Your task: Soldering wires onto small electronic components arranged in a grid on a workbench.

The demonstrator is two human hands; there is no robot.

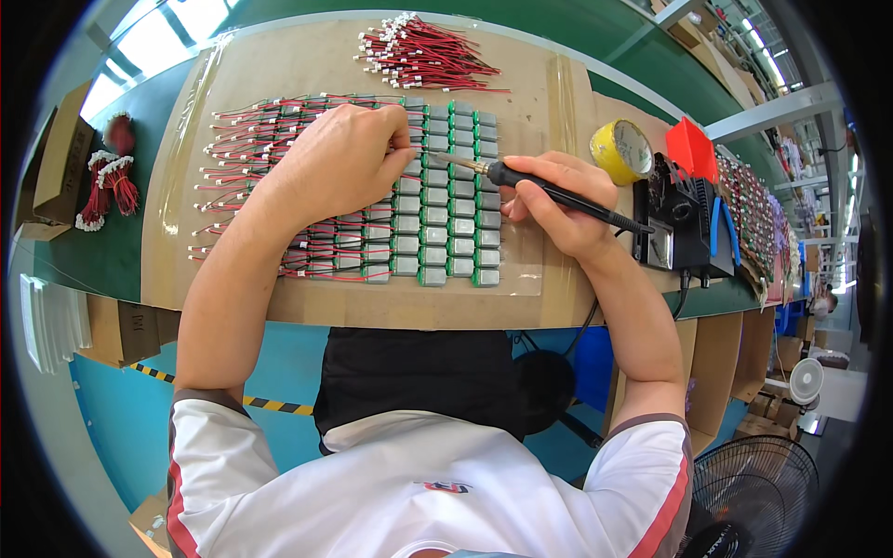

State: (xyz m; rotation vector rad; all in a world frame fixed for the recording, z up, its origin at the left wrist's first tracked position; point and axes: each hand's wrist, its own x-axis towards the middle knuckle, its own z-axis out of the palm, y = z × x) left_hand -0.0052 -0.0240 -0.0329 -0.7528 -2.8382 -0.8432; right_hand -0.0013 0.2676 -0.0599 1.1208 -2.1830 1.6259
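Note:
Several rows of small grey battery cells with green edges (433, 216) lie side by side on the brown cardboard sheet. Red and black wire leads with white connectors (228, 149) stretch leftward from the left part of the rows. My left hand (344, 153) is closed in a pinch over the upper middle of the cells; what its fingertips hold is hidden. My right hand (567, 191) grips a soldering iron (584, 205) by its black handle, just right of the cells. The iron's metal tip points left, close to my left fingertips.
A pile of red and black leads (423, 56) lies at the far side of the cardboard sheet (526, 84). To the right are a yellow tape roll (621, 152), a black soldering station (684, 223) and a red container (691, 149). Bundled leads (113, 177) and a cardboard box (63, 163) stand left.

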